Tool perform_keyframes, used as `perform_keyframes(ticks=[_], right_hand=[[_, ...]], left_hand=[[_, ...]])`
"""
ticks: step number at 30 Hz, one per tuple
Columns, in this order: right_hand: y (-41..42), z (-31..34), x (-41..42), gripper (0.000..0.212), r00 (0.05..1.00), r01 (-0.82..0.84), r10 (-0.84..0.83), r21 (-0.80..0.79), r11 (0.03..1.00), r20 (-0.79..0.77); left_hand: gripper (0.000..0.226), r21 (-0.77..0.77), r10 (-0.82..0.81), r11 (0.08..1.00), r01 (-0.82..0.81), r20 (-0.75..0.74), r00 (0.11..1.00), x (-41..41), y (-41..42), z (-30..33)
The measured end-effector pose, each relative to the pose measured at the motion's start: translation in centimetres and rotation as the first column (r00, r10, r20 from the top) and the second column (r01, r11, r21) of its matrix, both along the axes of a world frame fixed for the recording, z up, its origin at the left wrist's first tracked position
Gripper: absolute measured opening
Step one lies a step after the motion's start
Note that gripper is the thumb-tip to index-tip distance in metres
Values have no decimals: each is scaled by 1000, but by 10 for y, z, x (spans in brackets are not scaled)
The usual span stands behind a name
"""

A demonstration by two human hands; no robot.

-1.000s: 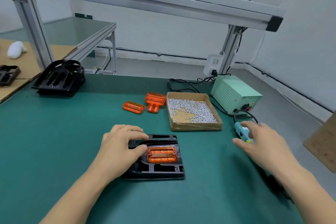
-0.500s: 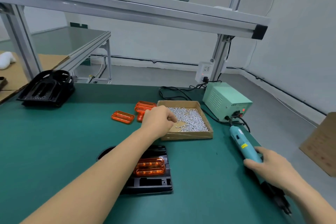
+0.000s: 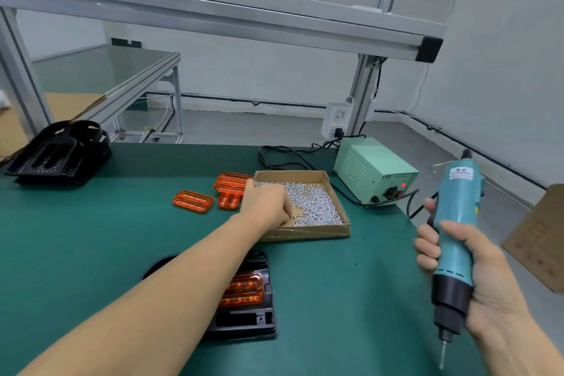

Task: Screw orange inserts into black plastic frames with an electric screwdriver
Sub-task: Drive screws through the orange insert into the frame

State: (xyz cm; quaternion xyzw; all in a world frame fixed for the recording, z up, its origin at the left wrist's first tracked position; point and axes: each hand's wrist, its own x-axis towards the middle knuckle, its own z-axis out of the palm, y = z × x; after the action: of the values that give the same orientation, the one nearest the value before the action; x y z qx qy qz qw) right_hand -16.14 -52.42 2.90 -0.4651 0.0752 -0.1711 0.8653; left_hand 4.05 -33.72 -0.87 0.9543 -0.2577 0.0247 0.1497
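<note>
Right hand (image 3: 476,278) grips the electric screwdriver (image 3: 454,238), bit down, clear of the worktop (image 3: 351,299). Left hand (image 3: 268,203) reaches into the screw box (image 3: 305,230); grip state indeterminate. Black frame (image 3: 253,319) with orange insert (image 3: 244,290) lies near, under the left forearm.

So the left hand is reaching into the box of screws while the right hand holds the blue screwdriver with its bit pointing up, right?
Not quite: the bit points down. The head view shows the right hand gripping the screwdriver bit-down, cable end up. The rest holds: the left hand is in the box of screws.
</note>
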Motion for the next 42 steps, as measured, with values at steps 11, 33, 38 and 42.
perform_keyframes(ticks=[11,33,38,42], right_hand=[[51,23,23,25,978,-88,66,106,990,196],[158,31,76,8,876,-38,-82,238,970,476],[161,32,76,9,866,-40,-66,200,979,496],[161,32,74,9,866,-45,-52,181,982,497]], left_hand=[[15,-577,-125,816,23,-138,982,-30,36,31],[9,-870,-288,294,-395,-475,832,-120,134,12],[3,-873,-272,309,-378,-462,845,-122,134,13],[5,-874,-269,315,-370,-456,849,-123,134,14]])
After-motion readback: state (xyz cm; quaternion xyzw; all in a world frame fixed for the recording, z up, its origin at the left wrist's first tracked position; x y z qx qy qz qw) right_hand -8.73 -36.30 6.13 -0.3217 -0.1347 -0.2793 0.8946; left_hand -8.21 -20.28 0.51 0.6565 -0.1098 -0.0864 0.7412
